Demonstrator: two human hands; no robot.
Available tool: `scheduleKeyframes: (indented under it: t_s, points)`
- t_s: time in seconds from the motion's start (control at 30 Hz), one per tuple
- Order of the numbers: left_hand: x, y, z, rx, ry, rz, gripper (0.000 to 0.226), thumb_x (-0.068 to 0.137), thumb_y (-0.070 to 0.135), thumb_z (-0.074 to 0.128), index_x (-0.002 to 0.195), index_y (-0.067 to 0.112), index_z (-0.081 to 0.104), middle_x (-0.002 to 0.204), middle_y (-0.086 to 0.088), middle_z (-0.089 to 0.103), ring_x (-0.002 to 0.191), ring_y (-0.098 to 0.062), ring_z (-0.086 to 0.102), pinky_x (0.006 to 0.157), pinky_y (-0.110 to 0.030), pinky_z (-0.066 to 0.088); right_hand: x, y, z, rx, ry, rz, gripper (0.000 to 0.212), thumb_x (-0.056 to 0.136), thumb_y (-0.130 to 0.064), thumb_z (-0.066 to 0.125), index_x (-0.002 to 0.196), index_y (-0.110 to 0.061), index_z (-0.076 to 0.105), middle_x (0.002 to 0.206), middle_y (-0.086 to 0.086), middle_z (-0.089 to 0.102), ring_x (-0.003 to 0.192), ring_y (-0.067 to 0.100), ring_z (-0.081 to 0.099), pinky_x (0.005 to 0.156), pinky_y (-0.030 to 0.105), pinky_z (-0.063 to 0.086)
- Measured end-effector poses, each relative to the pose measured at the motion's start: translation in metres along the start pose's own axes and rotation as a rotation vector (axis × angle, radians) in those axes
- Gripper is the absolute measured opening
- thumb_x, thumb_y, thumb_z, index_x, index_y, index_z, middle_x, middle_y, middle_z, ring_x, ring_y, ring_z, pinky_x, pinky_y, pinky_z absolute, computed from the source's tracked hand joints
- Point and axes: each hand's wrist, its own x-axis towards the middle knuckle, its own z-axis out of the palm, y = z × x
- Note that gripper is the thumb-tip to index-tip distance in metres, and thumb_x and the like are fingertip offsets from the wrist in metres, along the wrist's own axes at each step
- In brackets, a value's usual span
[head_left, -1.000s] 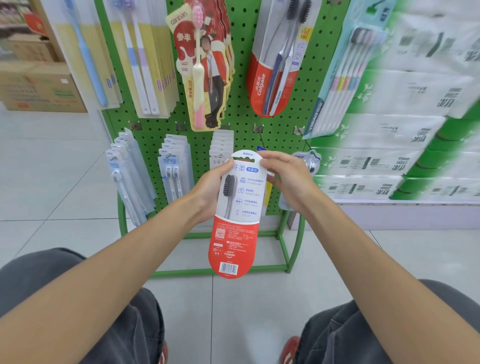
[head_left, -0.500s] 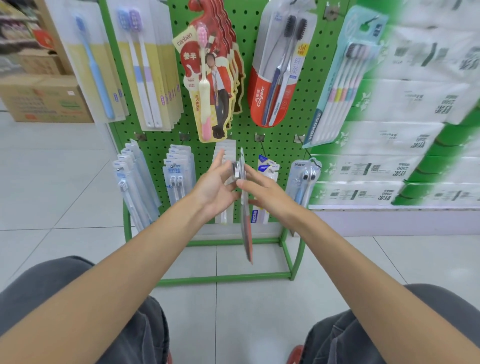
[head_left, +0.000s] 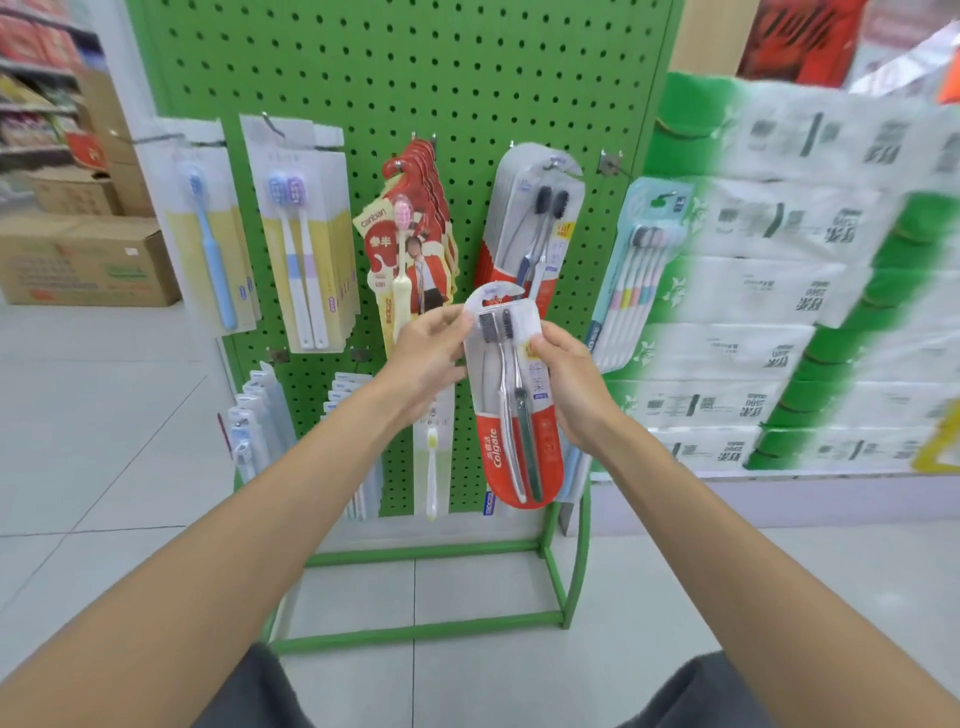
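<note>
Green pegboard rack (head_left: 415, 78) stands on tiled floor (head_left: 104, 441). On its upper row, left to right: blue single-brush packs (head_left: 210, 244), yellow two-brush packs (head_left: 301, 249), red Canban packs (head_left: 410, 244), hanging Colgate packs (head_left: 535, 223), and a pastel multi-brush pack (head_left: 639, 275) at the rack's right edge. On its lower row are small white packs (head_left: 254, 415) at left and a yellow-brush pack (head_left: 431, 457) near the middle. A cardboard box (head_left: 83, 260) sits left of the rack; stacked tissue packs (head_left: 779, 312), blurred, are right of it.

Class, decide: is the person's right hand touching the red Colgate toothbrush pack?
Touching. The head view shows the right hand gripping the Colgate toothbrush pack by its right edge, thumb lying on the front.
</note>
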Motion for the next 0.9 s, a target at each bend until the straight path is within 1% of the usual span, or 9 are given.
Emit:
scheduleKeyframes:
  t_s: [0.1, 0.2, 0.23, 0.33, 0.37, 0.5, 0.67, 0.77, 0.9]
  points:
    - [0.009, 0.029, 0.005, -0.001, -0.020, 0.042, 0.021, 0.099, 0.024, 0.056, 0.118, 0.018, 0.061, 0.113, -0.003, 0.070, 0.098, -0.014, 0.070, 0.086, -0.036, 0.058, 0.011, -0.023, -0.007, -0.069, 0.034, -0.049, 0.032, 0.103, -0.017, 0.036, 0.101, -0.021, 0.068, 0.100, 0.006, 0.073, 0.097, 0.026, 0.068, 0.088, 0.043, 0.054]
    - [0.019, 0.056, 0.011, 0.050, -0.037, 0.118, 0.014, 0.098, 0.017, 0.057, 0.110, 0.021, 0.061, 0.108, -0.003, 0.071, 0.093, -0.012, 0.071, 0.072, -0.025, 0.059, 0.024, -0.045, -0.015, -0.188, 0.094, -0.135, 0.029, 0.103, -0.017, 0.036, 0.087, -0.017, 0.060, 0.084, -0.002, 0.066, 0.074, 0.005, 0.061, 0.070, 0.024, 0.049]
    - [0.022, 0.065, 0.014, 0.079, -0.020, 0.154, 0.013, 0.098, 0.015, 0.056, 0.108, 0.021, 0.062, 0.105, -0.001, 0.071, 0.091, -0.010, 0.071, 0.068, -0.022, 0.058, 0.028, -0.053, -0.017, -0.235, 0.126, -0.177, 0.025, 0.103, -0.017, 0.037, 0.089, -0.019, 0.058, 0.084, -0.008, 0.062, 0.071, -0.001, 0.057, 0.068, 0.020, 0.046]
    - [0.031, 0.083, 0.019, 0.158, 0.060, 0.258, 0.013, 0.098, 0.014, 0.057, 0.104, 0.024, 0.063, 0.098, 0.008, 0.070, 0.089, -0.004, 0.067, 0.068, -0.020, 0.056, 0.038, -0.074, -0.027, -0.378, 0.264, -0.349, 0.024, 0.103, -0.020, 0.041, 0.122, -0.023, 0.054, 0.102, -0.017, 0.059, 0.088, -0.013, 0.054, 0.076, 0.009, 0.043]
    - [0.037, 0.090, 0.021, 0.176, 0.078, 0.274, 0.014, 0.098, 0.014, 0.057, 0.103, 0.025, 0.063, 0.097, 0.010, 0.070, 0.089, -0.003, 0.066, 0.071, -0.021, 0.056, 0.042, -0.085, -0.032, -0.408, 0.317, -0.409, 0.026, 0.103, -0.019, 0.042, 0.126, -0.021, 0.053, 0.105, -0.015, 0.059, 0.091, -0.012, 0.054, 0.077, 0.008, 0.041]
    - [0.057, 0.102, 0.024, 0.168, 0.107, 0.248, 0.015, 0.096, 0.014, 0.058, 0.099, 0.027, 0.065, 0.099, 0.005, 0.072, 0.095, -0.012, 0.069, 0.085, -0.035, 0.058, 0.061, -0.116, -0.044, -0.529, 0.355, -0.496, 0.031, 0.103, -0.014, 0.043, 0.131, -0.012, 0.057, 0.121, -0.003, 0.061, 0.108, 0.006, 0.054, 0.094, 0.019, 0.041]
    - [0.076, 0.107, 0.031, 0.195, 0.141, 0.254, 0.013, 0.096, 0.015, 0.059, 0.102, 0.024, 0.065, 0.101, 0.004, 0.072, 0.096, -0.015, 0.068, 0.088, -0.041, 0.058, 0.083, -0.127, -0.045, -0.628, 0.331, -0.512, 0.031, 0.101, -0.012, 0.045, 0.129, -0.011, 0.058, 0.117, 0.002, 0.062, 0.104, 0.011, 0.054, 0.094, 0.027, 0.045]
    - [0.079, 0.107, 0.031, 0.207, 0.159, 0.278, 0.015, 0.096, 0.014, 0.059, 0.096, 0.028, 0.064, 0.100, 0.004, 0.071, 0.097, -0.015, 0.068, 0.089, -0.042, 0.057, 0.092, -0.129, -0.042, -0.684, 0.306, -0.518, 0.030, 0.101, -0.012, 0.045, 0.127, -0.011, 0.060, 0.120, 0.002, 0.063, 0.106, 0.013, 0.055, 0.096, 0.030, 0.045]
    - [0.085, 0.110, 0.036, 0.248, 0.140, 0.285, 0.012, 0.095, 0.015, 0.060, 0.105, 0.019, 0.066, 0.098, 0.001, 0.071, 0.091, -0.016, 0.069, 0.084, -0.042, 0.059, 0.104, -0.131, -0.041, -0.764, 0.277, -0.521, 0.028, 0.100, -0.014, 0.047, 0.121, -0.011, 0.066, 0.116, 0.002, 0.067, 0.108, 0.017, 0.057, 0.097, 0.037, 0.046]
